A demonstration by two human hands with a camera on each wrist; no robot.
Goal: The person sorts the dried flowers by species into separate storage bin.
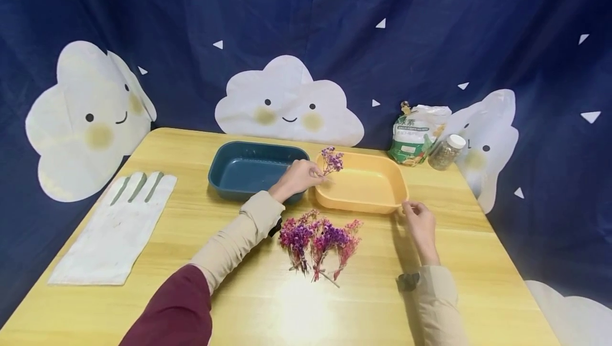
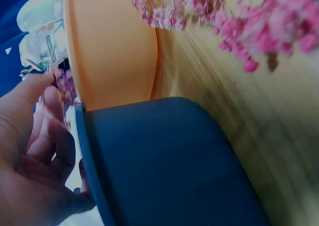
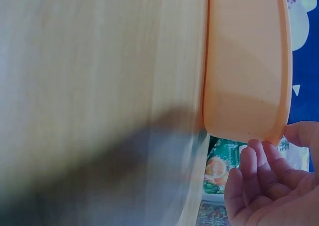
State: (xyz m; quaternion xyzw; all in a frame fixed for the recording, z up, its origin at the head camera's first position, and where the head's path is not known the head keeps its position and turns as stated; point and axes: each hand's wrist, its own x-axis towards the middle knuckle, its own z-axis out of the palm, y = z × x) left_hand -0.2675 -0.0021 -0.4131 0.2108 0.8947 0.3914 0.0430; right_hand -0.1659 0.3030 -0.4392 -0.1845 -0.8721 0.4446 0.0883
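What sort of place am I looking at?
Probably an indoor craft or filming corner, though I can't be sure: a wood-grain table stands before a cloud-print navy cloth backdrop, and flower bunches lie in front of the yellow tub.

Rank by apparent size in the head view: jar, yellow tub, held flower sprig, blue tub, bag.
1. Blue tub and yellow tub: too alike to rank
2. Bag
3. Jar
4. Held flower sprig

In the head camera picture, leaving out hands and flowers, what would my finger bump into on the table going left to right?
White glove → dark blue tub → yellow tub → green-and-white bag → white-lidded jar.
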